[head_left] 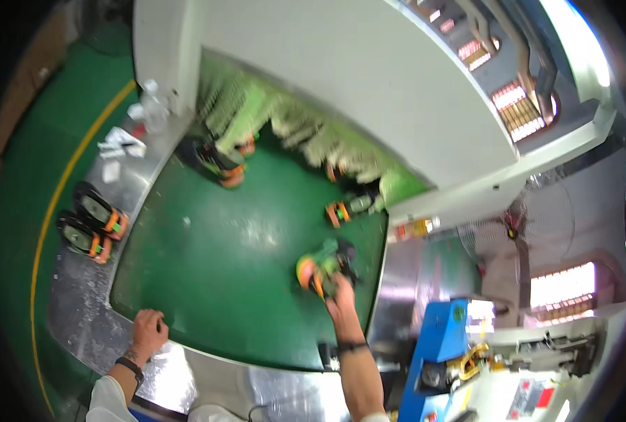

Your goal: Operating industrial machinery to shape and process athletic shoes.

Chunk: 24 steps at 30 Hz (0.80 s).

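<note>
A pale machine housing [313, 77] spanned the far edge of the green-topped bench [207, 281], with a green fringe [397, 184] hanging below it. A blue machine [436, 330] stood beyond the bench's near right corner.

The right arm reached in over the near edge, nearly straight, the wrist ringed by a dark band. The left arm, bent and sleeved in white, came to the near left corner.

A pair of black-and-orange shoes [96, 207] sat side by side on the metal left rim. A dark shoe [218, 165] lay by the far left corner, partly under the fringe, and another shoe [348, 207] by the far right corner.

The shoe in hand [320, 264], orange, green and black, was near the right edge; blur hid whether it touched the bench.

The right hand [340, 292] was closed around it, fingers partly hidden. The left hand [150, 332] hovered or rested at the near left corner, fingers curled and narrow; whether it gripped anything could not be told.

White scraps [123, 143] lay on the left rim, toward the far corner.
</note>
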### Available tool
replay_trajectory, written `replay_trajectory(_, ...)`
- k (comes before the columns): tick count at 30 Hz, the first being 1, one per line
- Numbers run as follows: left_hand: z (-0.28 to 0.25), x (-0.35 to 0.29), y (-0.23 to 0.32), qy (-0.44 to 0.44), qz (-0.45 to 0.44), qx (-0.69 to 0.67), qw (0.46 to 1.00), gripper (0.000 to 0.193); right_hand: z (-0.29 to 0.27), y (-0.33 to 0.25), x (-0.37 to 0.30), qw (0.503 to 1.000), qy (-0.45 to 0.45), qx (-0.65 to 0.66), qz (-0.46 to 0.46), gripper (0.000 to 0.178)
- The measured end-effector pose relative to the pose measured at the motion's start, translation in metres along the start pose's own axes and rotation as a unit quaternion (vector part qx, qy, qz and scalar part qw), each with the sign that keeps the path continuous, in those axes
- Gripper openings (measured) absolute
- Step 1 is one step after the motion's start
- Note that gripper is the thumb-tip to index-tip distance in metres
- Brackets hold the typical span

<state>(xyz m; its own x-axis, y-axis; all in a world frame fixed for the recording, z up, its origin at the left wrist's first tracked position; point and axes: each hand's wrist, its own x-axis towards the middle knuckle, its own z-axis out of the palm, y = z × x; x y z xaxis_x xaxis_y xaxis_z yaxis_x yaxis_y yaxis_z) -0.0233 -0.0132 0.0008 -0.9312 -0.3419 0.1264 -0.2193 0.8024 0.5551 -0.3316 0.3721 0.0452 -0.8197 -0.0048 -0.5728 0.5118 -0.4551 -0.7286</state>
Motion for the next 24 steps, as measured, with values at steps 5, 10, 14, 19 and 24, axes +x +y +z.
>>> replay_trajectory(5,0.000,0.010,0.041,-0.026,-0.188,-0.207,0.960,0.024,-0.062,-0.024,-0.172,0.998,-0.044,-0.005,0.033,0.032)
replay_trajectory(10,-0.014,-0.003,0.236,-0.203,-0.048,-0.622,0.755,0.089,-0.080,-0.067,-0.340,0.969,-0.144,-0.195,-0.044,0.056)
replay_trajectory(14,-0.055,-0.049,0.374,-0.307,-0.003,-0.726,0.615,0.071,-0.068,-0.067,-0.432,0.881,-0.169,-0.349,-0.272,0.074)
replay_trajectory(19,-0.014,-0.124,0.431,-0.424,-0.171,-0.668,0.587,0.051,-0.179,-0.047,-0.476,0.914,-0.065,-0.185,-0.356,0.070)
replay_trajectory(24,0.033,-0.208,0.531,-0.455,-0.162,-0.631,0.607,0.038,-0.302,-0.032,-0.517,0.981,0.050,0.044,-0.185,0.060)
